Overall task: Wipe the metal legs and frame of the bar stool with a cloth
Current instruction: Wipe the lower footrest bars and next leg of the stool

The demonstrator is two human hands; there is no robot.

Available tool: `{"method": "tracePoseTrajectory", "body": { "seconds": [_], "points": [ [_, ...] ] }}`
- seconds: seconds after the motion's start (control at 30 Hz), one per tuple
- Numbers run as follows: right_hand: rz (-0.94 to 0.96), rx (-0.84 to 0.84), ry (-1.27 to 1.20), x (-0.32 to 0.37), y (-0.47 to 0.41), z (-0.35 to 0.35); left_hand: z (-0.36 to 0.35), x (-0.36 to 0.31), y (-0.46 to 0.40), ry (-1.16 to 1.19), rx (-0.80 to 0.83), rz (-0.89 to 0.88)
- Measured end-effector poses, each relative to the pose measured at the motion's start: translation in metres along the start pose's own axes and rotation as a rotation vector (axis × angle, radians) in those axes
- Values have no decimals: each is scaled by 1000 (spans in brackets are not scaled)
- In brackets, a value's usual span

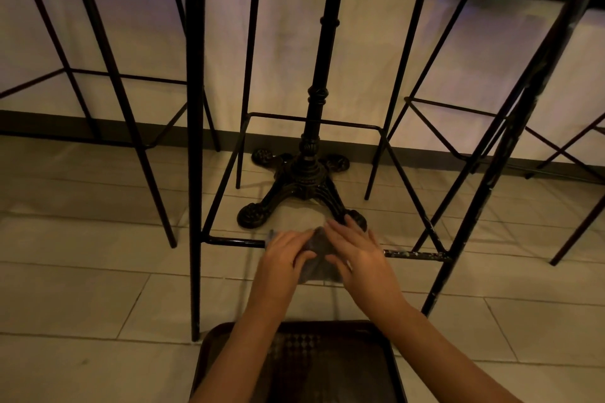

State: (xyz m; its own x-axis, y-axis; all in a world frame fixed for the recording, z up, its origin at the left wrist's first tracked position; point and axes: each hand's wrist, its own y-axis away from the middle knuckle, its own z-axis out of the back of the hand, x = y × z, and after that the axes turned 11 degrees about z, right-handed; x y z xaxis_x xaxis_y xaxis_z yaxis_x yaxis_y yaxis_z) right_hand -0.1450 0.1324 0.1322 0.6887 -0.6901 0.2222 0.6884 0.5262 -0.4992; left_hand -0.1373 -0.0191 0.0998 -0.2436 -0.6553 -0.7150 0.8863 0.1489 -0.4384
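A black metal bar stool stands right in front of me, with a thick left leg (195,147) and a scuffed right leg (491,180). Its low front footrest bar (235,241) runs between them. A dark grey cloth (316,258) is draped over the middle of that bar. My left hand (284,253) grips the cloth's left part against the bar. My right hand (357,253) lies on the cloth's right part, fingers spread over the bar. The bar section under the hands is hidden.
An ornate black cast-iron table base (304,180) stands on the tiled floor just behind the footrest bar. More thin-legged black stools stand at the left (108,75) and right (425,101) against a pale wall. A dark tray-like object (294,366) lies below my forearms.
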Motion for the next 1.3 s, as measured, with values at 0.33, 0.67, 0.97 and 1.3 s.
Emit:
{"method": "tracePoseTrajectory", "body": {
  "seconds": [0.33,0.67,0.97,1.3],
  "points": [
    [130,-45,242,8,-19,-18,52,52,19,-213,-187,108],
    [106,32,214,19,-20,-24,57,48,17,-58,-167,144],
    [28,-74,300,3,-7,-22,56,42,17,-38,-202,158],
    [70,-66,246,15,-19,-30,53,45,16,-75,-216,156]
  ]
}}
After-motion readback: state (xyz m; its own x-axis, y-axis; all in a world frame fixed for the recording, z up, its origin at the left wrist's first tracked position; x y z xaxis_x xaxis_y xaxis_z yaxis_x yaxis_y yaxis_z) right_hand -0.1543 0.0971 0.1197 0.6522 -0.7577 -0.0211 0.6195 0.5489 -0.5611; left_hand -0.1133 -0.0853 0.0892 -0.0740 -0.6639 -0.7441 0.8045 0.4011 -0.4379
